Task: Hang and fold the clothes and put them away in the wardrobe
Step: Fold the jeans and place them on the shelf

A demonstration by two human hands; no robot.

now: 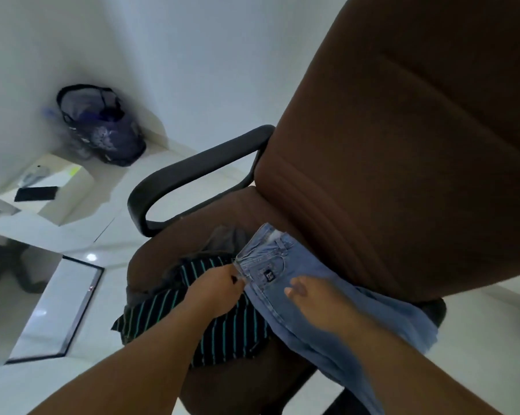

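Note:
Light blue jeans (318, 319) lie over the seat of a brown office chair (402, 145), the legs hanging off its right front edge. My left hand (217, 292) pinches the waistband of the jeans at its left side. My right hand (312, 298) rests flat on the denim just below the waistband, fingers straight. A dark garment with teal stripes (223, 333) lies bunched on the seat to the left of the jeans, partly under my left arm. A grey piece of cloth (226, 238) shows behind it.
The chair's black armrest (193, 172) curves out on the left. A dark blue bag (103, 130) stands in the far corner on the pale tiled floor. A low white ledge with a black flat object (36, 193) is at the left. A dark-framed panel (58, 310) lies lower left.

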